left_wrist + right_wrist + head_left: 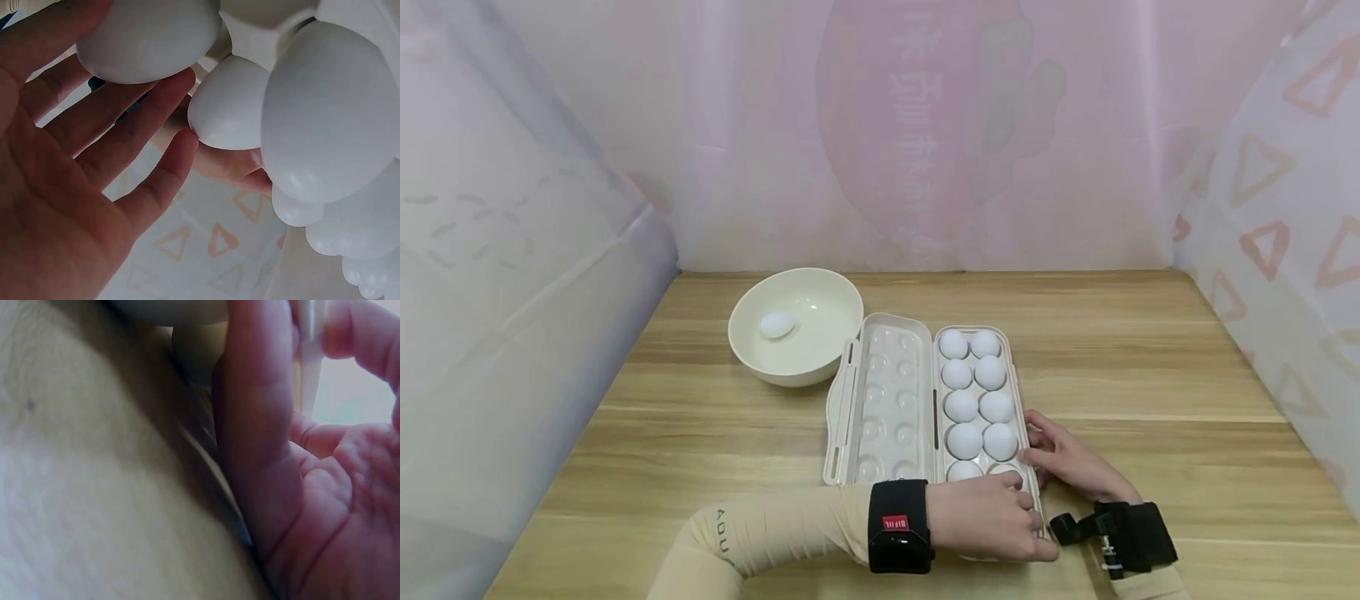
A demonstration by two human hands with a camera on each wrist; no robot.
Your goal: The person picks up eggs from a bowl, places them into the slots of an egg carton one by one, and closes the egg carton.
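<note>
On the table [1150, 400], a bowl [796, 323] at the left holds one egg [776, 324], well away from both hands. The left hand [992, 523] lies over the near end of the egg tray [1024, 392], whose long axis runs away from the person; its fingers are spread around the nearest egg [150, 37] without closing. The right hand [1063, 460] rests relaxed against the tray's right rim.

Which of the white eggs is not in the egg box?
The single egg in the cream bowl, left of the open egg box. All other eggs sit in the box's right half, where both hands are.
</note>
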